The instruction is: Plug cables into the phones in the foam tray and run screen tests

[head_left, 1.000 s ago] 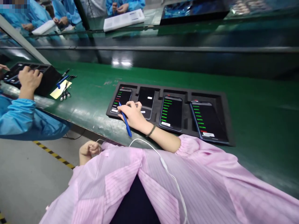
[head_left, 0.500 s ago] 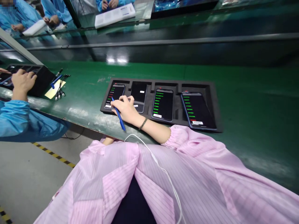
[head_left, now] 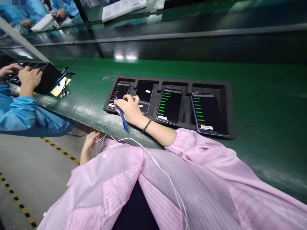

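My right hand (head_left: 129, 109) is closed around a blue pen (head_left: 123, 119), its cap end pointing down toward the table edge. The fingers rest over the lower parts of a phone (head_left: 120, 91) with green and red text lines and a darker phone (head_left: 145, 92) with a white label. Both lie in a black foam tray (head_left: 230, 108). To their right are a phone (head_left: 169, 107) with green lines and another phone (head_left: 209, 111), which sits tilted across its slot. Below the table edge, my left hand (head_left: 90, 142) has curled fingers, pinching a white cable (head_left: 130, 139).
At left, a co-worker's hands (head_left: 30, 76) work over another black tray (head_left: 48, 75). Beside it lie a yellow paper (head_left: 57, 91), pens (head_left: 62, 76) and short black cables (head_left: 64, 89). Across the line is a white tray (head_left: 123, 9). The green table (head_left: 259, 102) stretches right.
My left hand has come out from behind the clothing below the table edge, drawing the white cable left. My right hand keeps the pen at nearly the same place. The view has shifted slightly.
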